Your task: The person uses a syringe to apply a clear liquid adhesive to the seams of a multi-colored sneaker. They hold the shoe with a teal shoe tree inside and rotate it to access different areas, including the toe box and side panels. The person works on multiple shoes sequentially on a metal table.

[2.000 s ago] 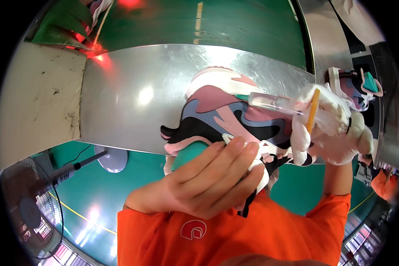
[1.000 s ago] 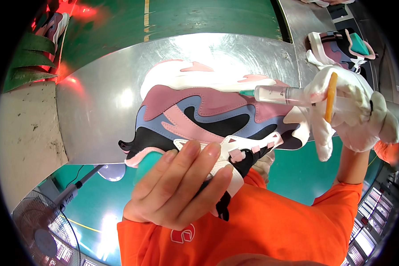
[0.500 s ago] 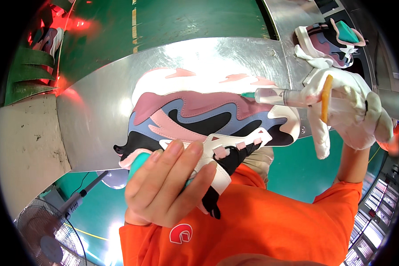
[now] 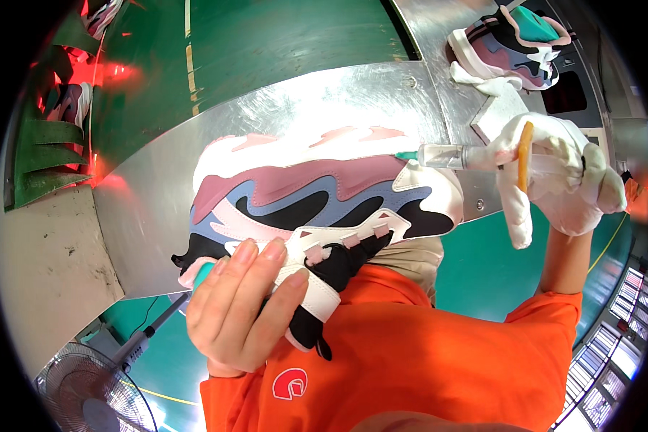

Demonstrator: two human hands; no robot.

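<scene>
A multicoloured sneaker (image 4: 353, 183) in mauve, blue, pink, black and white lies on its side, its white sole turned away from me. My bare left hand (image 4: 241, 309) grips it at the collar, fingers curled over the opening beside the tongue and black laces. In a white glove, my right hand (image 4: 561, 173) is closed around a clear syringe (image 4: 446, 156) with a green tip. That tip is at the seam between sole and upper, near the toe. A yellow-orange band crosses the gloved hand.
Beyond the metal ledge (image 4: 137, 223) runs a green conveyor belt (image 4: 288, 36). A similar sneaker (image 4: 507, 47) stands at the far right near a white block (image 4: 498, 115). Further shoes (image 4: 70, 104) sit under red light beside green flaps at left. A fan (image 4: 97, 392) stands at lower left.
The sneaker and my left hand have shifted left in the picture. The syringe tip is now closer to the toe along the sole seam. The surroundings have shifted slightly as the view turned.
</scene>
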